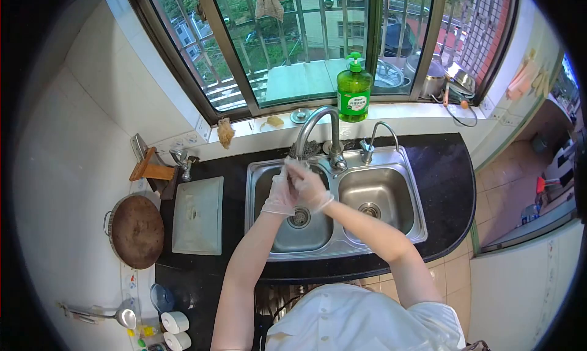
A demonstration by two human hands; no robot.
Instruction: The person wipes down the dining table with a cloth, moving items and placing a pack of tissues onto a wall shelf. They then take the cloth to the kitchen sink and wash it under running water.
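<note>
Both hands wear thin clear plastic gloves and meet over the left basin of the steel double sink, just below the curved faucet. My left hand points upward, its fingers partly covered. Against it lies my right hand, crossing from the right with its fingers blurred. Whether anything small is between them I cannot make out. Below the hands the round drain shows. A dark, tangled scouring pad sits behind the faucet's neck.
A green pump bottle stands on the windowsill behind the sink. The right basin has a smaller tap. To the left are a cutting board, a knife rack and a hanging brown pan.
</note>
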